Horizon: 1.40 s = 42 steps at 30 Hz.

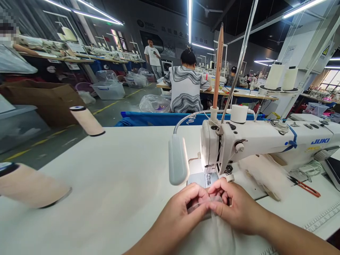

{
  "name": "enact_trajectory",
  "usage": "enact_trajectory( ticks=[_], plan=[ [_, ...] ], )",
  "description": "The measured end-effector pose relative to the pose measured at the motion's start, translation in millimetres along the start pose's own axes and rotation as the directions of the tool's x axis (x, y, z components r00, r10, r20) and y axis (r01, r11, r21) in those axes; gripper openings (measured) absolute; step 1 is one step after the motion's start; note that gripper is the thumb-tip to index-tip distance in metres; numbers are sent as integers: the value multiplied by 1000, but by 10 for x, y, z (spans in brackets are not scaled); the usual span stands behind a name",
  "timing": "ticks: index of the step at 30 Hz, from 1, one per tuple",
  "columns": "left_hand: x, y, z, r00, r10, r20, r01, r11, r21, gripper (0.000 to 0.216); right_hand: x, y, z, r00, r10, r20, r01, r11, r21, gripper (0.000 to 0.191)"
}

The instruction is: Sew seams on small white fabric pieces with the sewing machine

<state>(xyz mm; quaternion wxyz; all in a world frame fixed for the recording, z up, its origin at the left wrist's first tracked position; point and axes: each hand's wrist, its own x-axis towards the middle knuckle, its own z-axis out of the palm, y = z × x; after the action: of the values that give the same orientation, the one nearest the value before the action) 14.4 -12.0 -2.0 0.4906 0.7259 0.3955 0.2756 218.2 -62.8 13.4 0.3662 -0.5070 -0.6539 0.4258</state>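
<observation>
Both of my hands meet just in front of the needle area of a white sewing machine [255,138]. My left hand [190,203] pinches the edge of a sheer pale fabric [219,230] between thumb and fingers. Close against it, my right hand [235,205] grips the same fabric, thumb tip near the left thumb. The cloth hangs from the fingers toward the table's near edge. Beyond the fingertips lies the metal needle plate [198,179], lit by a grey lamp [177,161]. What the curled fingers hide of the fabric edge I cannot see.
Red-handled thread snips [308,187] and a bundle of sheer fabric [265,173] lie right of the needle. Two beige thread cones [34,184] [87,121] stand on the left of the white table [114,177]. A ruler [321,216] lies at right. A person [186,85] sits ahead.
</observation>
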Motion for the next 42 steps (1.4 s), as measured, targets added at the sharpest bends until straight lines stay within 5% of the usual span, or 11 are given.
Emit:
enact_trajectory(
  ticks=[4,10,19,23,28,30,33,38,42],
  plan=[
    [-14,13,-8,999,39,4,-39,999,34,37,29,-14,-3,999,6,45,-11,995,98,15],
    [-30,84,-2,996,-53,72,57,996,-66,35,27,-20,1,1000,-15,0,15,999,-39,3],
    [4,-30,22,990,-69,122,84,989,-124,49,12,-25,1,996,-74,-44,74,997,-5,6],
    [5,30,14,998,-15,61,12,998,54,46,17,11,43,997,-30,-72,26,998,-57,7],
    [22,-11,46,987,160,-1,-140,870,473,37,62,104,149,989,-92,-119,38,918,-395,12],
    [22,-70,63,961,273,-40,-205,805,556,26,90,119,176,987,-102,-126,26,868,-496,13],
    [16,-149,82,863,492,-111,-317,701,639,8,128,111,184,987,-83,-139,-6,837,-547,14],
    [21,-238,105,681,731,42,-531,454,716,34,141,120,146,986,-74,-150,-17,847,-532,12],
    [28,-252,78,662,746,73,-557,424,714,36,108,203,99,977,-185,-109,88,808,-582,16]
  ],
)
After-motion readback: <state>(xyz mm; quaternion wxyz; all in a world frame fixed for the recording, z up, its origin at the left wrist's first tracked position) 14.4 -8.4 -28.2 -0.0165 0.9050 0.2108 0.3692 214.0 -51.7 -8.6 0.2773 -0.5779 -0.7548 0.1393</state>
